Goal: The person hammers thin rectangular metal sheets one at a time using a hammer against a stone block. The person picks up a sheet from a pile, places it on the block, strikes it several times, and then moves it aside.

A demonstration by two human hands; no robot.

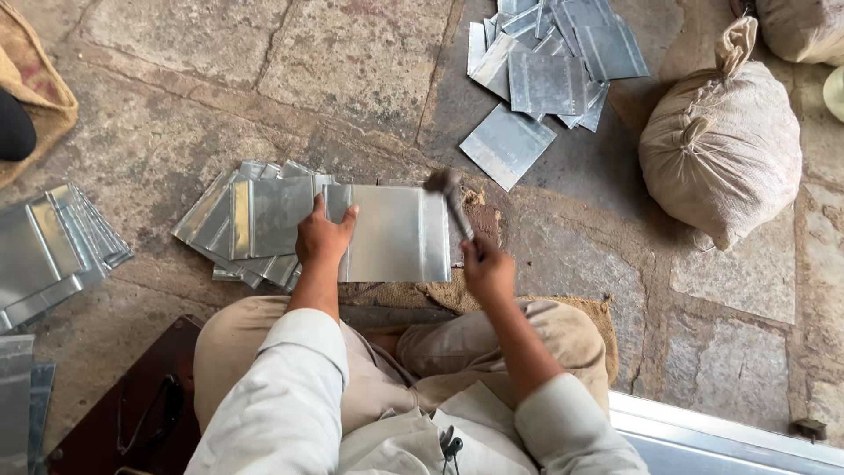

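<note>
Head view: left hand spread flat, pinning rectangular grey metal sheet; right hand fisted round blurred hammer at 3 o'clock edge; seam-hammering step, next blow needs sheet steady

Tied beige cloth sack sits on the stone floor well to my right, bulging, knotted at top. Second pale sack at top right corner, cut off. No labels, signs or screens.
</note>
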